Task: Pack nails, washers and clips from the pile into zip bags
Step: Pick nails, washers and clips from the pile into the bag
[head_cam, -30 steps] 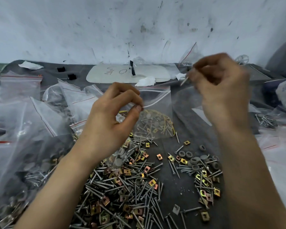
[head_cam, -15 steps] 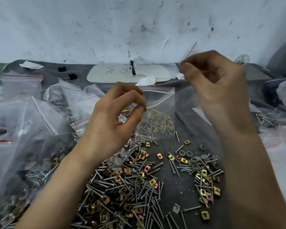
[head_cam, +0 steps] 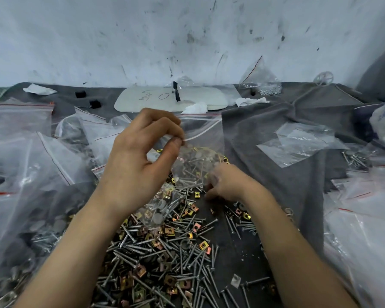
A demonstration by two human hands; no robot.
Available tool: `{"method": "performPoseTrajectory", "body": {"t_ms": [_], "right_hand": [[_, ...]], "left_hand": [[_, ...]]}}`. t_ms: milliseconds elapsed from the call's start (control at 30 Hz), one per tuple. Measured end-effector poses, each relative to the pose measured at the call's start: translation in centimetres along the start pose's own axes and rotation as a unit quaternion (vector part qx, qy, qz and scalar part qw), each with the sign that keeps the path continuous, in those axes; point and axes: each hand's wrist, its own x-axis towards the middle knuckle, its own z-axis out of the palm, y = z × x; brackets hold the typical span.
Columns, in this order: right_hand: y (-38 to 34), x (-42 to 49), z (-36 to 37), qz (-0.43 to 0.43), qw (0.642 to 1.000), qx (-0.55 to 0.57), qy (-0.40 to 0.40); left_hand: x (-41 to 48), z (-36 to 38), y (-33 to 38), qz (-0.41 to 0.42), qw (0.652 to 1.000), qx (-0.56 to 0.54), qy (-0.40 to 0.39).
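Observation:
A pile of nails, grey washers and yellow clips [head_cam: 165,252] lies on the dark cloth in front of me. My left hand [head_cam: 138,165] is raised above the pile and pinches the mouth of a clear zip bag [head_cam: 205,134] between thumb and fingertips. That bag holds nails, washers and clips. Clear plastic with grey washers [head_cam: 157,211] hangs below my left wrist. My right hand [head_cam: 229,185] is down on the pile just right of the bag. Its fingertips are blurred and partly hidden, so their grip is unclear.
Filled zip bags [head_cam: 31,196] crowd the left side and near-empty ones [head_cam: 298,143] lie on the grey cloth [head_cam: 265,134] at right. A white board [head_cam: 198,96] and crumpled paper sit at the back by the wall. A bag of nails [head_cam: 260,83] leans there.
My right hand has dropped from high at the right down onto the pile beside the bag. My left hand keeps its pinch on the bag.

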Motion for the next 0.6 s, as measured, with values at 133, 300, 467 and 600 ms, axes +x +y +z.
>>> {"method": "performPoseTrajectory", "body": {"t_ms": [133,300,467,600], "right_hand": [[-0.20,0.27,0.29,-0.007,0.998,-0.052,0.019],[0.55,-0.38,-0.36,0.031,0.998,0.005,0.057],[0.22,-0.14,0.06,0.037,0.997,0.002,0.062],[0.45,-0.15,-0.02,0.028,0.998,0.004,0.051]], "left_hand": [[0.01,-0.05,-0.07,0.002,1.000,-0.003,0.000],[0.02,-0.09,-0.10,-0.002,1.000,-0.009,0.001],[-0.03,-0.06,-0.12,-0.004,1.000,-0.004,0.000],[-0.02,-0.11,-0.16,-0.006,1.000,-0.006,-0.001]]}}
